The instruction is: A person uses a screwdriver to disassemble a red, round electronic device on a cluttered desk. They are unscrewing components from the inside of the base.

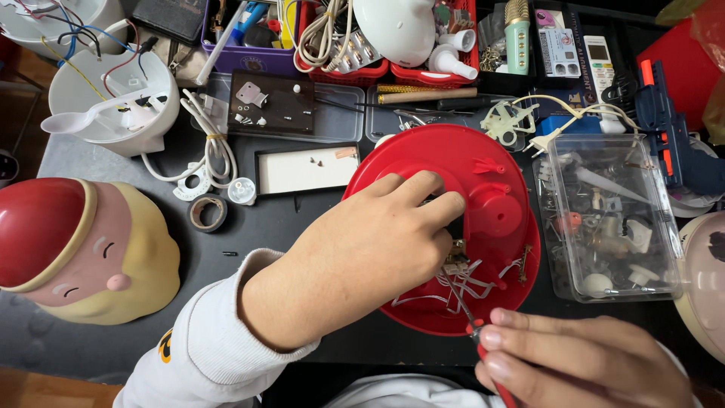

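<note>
Head view: round red plastic housing (483,189) lying open side up at the middle of the dark worktable (279,227), with white wires (453,283) and small metal parts inside. Left hand (355,257) rests on the housing's near-left rim, fingers curled together and pressing down onto the interior. Right hand (581,363), at the lower edge, pinches a red-handled screwdriver (472,321) whose thin shaft reaches into the wiring. Clear plastic parts box (612,219) stands just right of the housing; shallow white tray (306,170) just left; cream and red face-shaped shell (83,249) far left
</note>
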